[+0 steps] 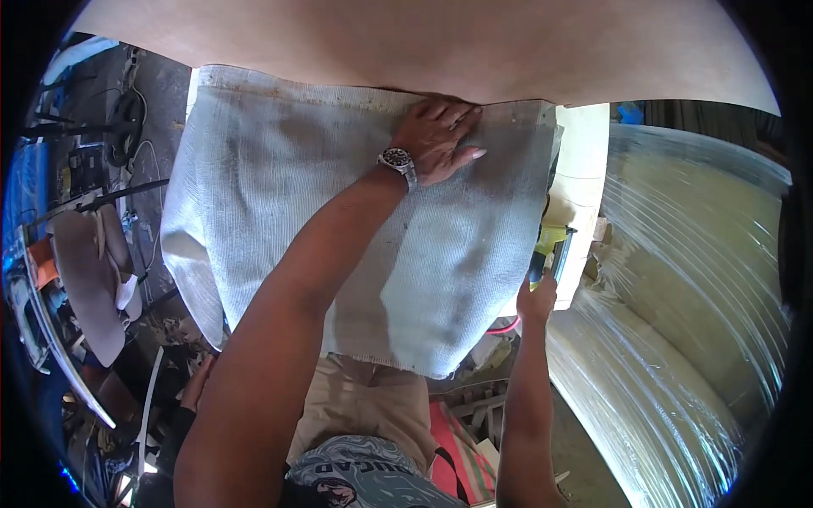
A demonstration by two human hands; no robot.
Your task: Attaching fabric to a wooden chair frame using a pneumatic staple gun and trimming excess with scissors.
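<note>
A grey woven fabric sheet [279,186] covers the work in front of me and hangs down toward my lap. My left hand [436,140], with a metal watch at the wrist, lies flat on it near its far edge, fingers stretched out. That edge meets a smooth tan covering [406,46]. At the right side of the fabric my right hand [537,298] is closed around a yellow-green and black staple gun [555,244]. Fabric and fingers partly hide the tool. Beside it is a pale board-like side [584,182].
Plastic-wrapped upholstered furniture [677,279] stands close on the right. A red hose [504,328] runs below the staple gun. Another person's hand [196,383] shows at lower left. Brown padded pieces [89,284] and a black wheel-like frame [127,127] lie among clutter on the left.
</note>
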